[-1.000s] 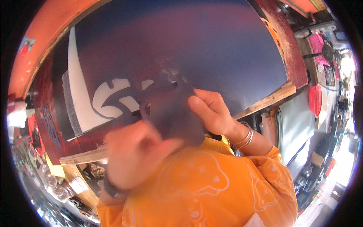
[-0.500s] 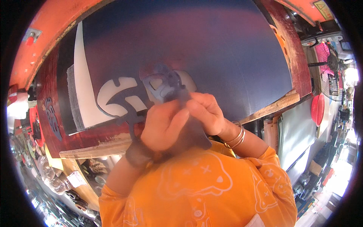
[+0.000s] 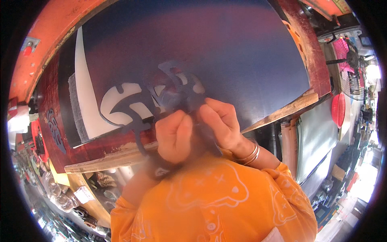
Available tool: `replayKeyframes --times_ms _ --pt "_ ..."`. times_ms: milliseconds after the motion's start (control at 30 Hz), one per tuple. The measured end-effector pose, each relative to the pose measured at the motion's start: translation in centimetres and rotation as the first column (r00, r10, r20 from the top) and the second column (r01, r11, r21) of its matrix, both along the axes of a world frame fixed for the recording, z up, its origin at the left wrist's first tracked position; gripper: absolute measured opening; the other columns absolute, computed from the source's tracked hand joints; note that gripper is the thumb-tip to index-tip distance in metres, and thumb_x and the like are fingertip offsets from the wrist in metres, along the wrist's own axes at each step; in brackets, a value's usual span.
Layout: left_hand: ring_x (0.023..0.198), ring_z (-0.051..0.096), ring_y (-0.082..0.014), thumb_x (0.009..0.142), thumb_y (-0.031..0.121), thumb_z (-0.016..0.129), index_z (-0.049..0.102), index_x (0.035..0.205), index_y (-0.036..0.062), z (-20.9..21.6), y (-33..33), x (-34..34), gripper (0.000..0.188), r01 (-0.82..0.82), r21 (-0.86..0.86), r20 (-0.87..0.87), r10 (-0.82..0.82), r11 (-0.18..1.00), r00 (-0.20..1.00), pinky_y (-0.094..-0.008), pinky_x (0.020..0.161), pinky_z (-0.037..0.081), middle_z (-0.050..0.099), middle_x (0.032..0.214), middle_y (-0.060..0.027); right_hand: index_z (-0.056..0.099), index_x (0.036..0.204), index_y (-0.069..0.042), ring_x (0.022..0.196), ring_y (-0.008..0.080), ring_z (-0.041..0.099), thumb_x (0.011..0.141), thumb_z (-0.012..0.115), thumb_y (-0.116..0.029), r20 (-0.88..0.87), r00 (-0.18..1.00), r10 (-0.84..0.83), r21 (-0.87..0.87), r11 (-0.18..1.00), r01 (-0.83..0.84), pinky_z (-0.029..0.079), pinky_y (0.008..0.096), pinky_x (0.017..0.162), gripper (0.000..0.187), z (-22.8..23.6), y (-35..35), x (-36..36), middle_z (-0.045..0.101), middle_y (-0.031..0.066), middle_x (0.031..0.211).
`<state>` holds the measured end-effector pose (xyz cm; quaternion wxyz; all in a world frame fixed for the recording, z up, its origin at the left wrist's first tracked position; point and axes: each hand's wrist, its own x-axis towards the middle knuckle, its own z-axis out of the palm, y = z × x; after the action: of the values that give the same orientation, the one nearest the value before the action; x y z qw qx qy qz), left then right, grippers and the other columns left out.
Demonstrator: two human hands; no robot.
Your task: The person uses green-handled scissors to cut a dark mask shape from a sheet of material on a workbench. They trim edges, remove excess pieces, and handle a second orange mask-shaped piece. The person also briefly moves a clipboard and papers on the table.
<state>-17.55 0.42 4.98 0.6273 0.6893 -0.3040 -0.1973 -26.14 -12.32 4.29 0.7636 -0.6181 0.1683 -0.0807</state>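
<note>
My left hand (image 3: 173, 135) and my right hand (image 3: 221, 123) are close together in front of my chest, fingers closed in pinches. Between them is a dark cut sheet piece (image 3: 173, 90) with curved edges, gripped by both hands. Dark strips hang from it below my hands, over my left wrist; the pinched spot is blurred. Beyond it lies a large dark blue sheet (image 3: 242, 60) on the table. Left of my hands, curved cut-outs in dark material show a white sheet (image 3: 86, 101) underneath.
The dark red table (image 3: 109, 151) has a worn wooden front edge. A small dark cut piece (image 3: 54, 131) lies at its left end. An orange machine frame (image 3: 40, 52) curves along the far left. To the right are a red basket (image 3: 338, 113), a fan (image 3: 352, 60) and stacked sheets (image 3: 310, 137).
The dark piece has turned and shifted in my hands, its upper part now a raised, curled strip. My left hand has moved slightly right and its fingers have closed tighter.
</note>
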Motion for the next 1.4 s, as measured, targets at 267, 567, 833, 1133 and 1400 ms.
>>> replayKeyframes --times_ms 267,567,833,1133,1400 --pt "0.064 0.061 -0.0384 0.087 0.048 0.049 0.061 0.065 0.0042 0.7 -1.0 0.5 0.051 0.016 0.333 0.111 -0.056 0.943 0.992 -0.0464 0.060 0.048 0.061 0.066 -0.0186 0.043 0.116 0.002 0.096 0.0188 0.053 0.094 0.047 -0.015 -0.022 0.999 -0.027 -0.319 0.947 0.018 0.041 0.0343 0.084 0.028 -7.3 -3.9 -2.2 0.054 0.0098 0.105" --pt "0.050 0.050 -0.0302 0.085 0.025 0.064 0.054 0.068 0.0010 -0.9 14.5 -0.8 0.031 -0.463 -0.053 -0.001 0.463 0.885 0.886 -0.0378 0.049 0.040 0.048 0.057 -0.0181 0.037 0.065 -0.014 0.055 0.0043 0.026 0.095 0.049 -0.023 0.320 0.934 -0.158 -0.409 0.866 0.287 0.019 0.0231 0.048 0.034 1.9 -9.0 5.8 0.027 -0.0053 0.063" --pt "0.078 0.053 -0.0081 0.091 0.010 0.056 0.055 0.111 0.0042 -12.4 57.5 0.5 0.021 -0.989 -0.044 0.116 0.983 -0.141 -0.145 -0.0223 0.066 0.045 0.060 0.087 -0.0007 0.037 0.070 -0.010 0.052 0.0059 0.030 0.093 0.047 -0.014 0.327 0.870 0.369 -0.381 0.894 -0.235 0.022 0.0210 0.046 0.025 -1.8 17.6 12.5 0.028 -0.0031 0.058" --pt "0.121 0.044 -0.0198 0.089 0.047 0.053 0.035 0.137 -0.0021 -29.5 104.8 0.9 0.072 -0.755 0.172 -0.282 0.702 -0.633 -0.654 -0.0330 0.098 0.036 0.048 0.131 -0.0139 0.046 0.068 -0.003 0.055 0.0136 0.042 0.085 0.051 -0.008 -0.188 0.710 0.678 -0.903 0.166 -0.397 0.033 0.0275 0.050 0.018 -4.0 55.0 19.6 0.041 0.0025 0.058" --pt "0.111 0.051 -0.0201 0.086 0.044 0.059 0.043 0.129 -0.0087 -27.5 101.1 0.0 0.070 -0.993 -0.047 -0.214 0.972 -0.106 -0.093 -0.0372 0.104 0.031 0.054 0.122 -0.0175 0.037 0.067 -0.006 0.061 0.0093 0.034 0.093 0.047 -0.015 -0.028 0.942 0.334 -0.857 0.477 -0.194 0.030 0.0261 0.054 0.028 -2.5 60.4 27.4 0.035 -0.0022 0.064"
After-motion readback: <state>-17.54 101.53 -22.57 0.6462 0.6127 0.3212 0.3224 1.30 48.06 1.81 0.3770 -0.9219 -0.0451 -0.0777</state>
